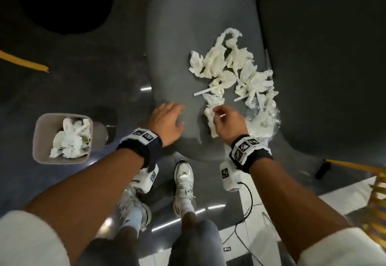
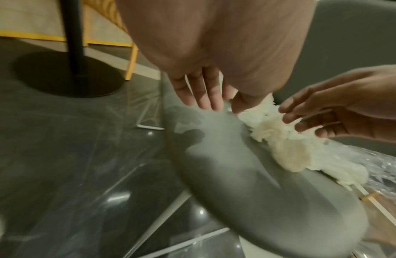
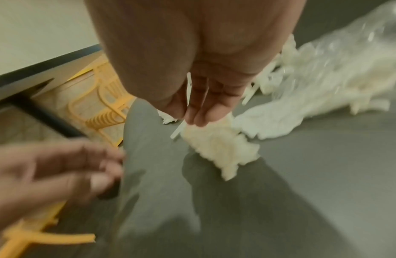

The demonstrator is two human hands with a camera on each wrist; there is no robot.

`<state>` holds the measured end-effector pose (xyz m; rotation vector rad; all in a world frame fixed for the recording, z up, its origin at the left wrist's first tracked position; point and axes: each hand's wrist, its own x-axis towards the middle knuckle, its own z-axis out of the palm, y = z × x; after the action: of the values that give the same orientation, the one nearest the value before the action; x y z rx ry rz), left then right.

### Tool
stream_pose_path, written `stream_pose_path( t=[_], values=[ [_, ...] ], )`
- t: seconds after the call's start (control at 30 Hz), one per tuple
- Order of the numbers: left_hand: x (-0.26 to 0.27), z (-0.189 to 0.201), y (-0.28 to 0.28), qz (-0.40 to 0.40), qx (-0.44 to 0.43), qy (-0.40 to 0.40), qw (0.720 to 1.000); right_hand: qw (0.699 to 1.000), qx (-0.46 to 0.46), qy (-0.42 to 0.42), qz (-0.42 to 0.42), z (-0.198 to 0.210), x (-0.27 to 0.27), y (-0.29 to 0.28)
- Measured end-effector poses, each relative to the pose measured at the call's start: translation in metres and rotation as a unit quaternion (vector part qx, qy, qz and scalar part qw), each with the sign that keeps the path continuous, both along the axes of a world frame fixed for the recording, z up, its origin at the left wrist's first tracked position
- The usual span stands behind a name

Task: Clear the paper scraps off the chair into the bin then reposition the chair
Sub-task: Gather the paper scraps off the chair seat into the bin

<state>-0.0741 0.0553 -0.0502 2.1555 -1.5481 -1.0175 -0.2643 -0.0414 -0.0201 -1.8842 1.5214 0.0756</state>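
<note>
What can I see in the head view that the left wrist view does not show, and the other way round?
Only the head view shows the bin on the floor, already holding some scraps, the person's shoes, and how far the scraps spread over the chair. Only the left wrist view shows the black round base with its pole and the palm side of the left hand. Both show the grey chair, the scraps, the clear plastic, the open left hand and the right hand at the nearest scrap.
</note>
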Motion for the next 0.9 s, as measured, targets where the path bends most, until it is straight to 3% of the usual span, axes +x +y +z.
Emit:
stream_pose_path(
  t=[0.07, 0.13, 0.23, 0.33, 0.47, 0.57, 0.73, 0.9],
  values=[
    [-0.032, 0.011, -0.034, -0.061, -0.001, -0.051, 0.997, 0.991, -0.078, 0.081, 0.066, 0.007, -0.027, -0.012],
    [-0.058, 0.017, -0.063, -0.129, -0.002, -0.098, 0.987, 0.978, -0.101, 0.171, 0.067, 0.011, -0.051, -0.021],
    [-0.084, 0.009, -0.094, -0.213, 0.034, -0.154, 0.964, 0.969, -0.035, 0.242, 0.026, 0.007, -0.086, -0.034],
    [-0.094, -0.006, -0.105, -0.255, 0.114, -0.171, 0.945, 0.969, 0.061, 0.240, 0.010, -0.004, -0.115, -0.046],
    [-0.097, -0.013, -0.095, -0.242, 0.091, -0.151, 0.954, 0.977, 0.126, 0.170, 0.026, -0.018, -0.130, -0.049],
    [-0.098, -0.011, -0.092, -0.263, 0.066, -0.157, 0.950, 0.981, 0.091, 0.158, 0.063, -0.021, -0.126, -0.046],
    [-0.096, -0.015, -0.096, -0.208, 0.015, -0.113, 0.971, 0.979, 0.051, 0.153, 0.122, -0.025, -0.109, -0.051],
    [-0.086, -0.016, -0.115, -0.142, -0.048, -0.182, 0.972, 0.970, 0.033, 0.161, 0.178, -0.030, -0.091, -0.057]
  ],
)
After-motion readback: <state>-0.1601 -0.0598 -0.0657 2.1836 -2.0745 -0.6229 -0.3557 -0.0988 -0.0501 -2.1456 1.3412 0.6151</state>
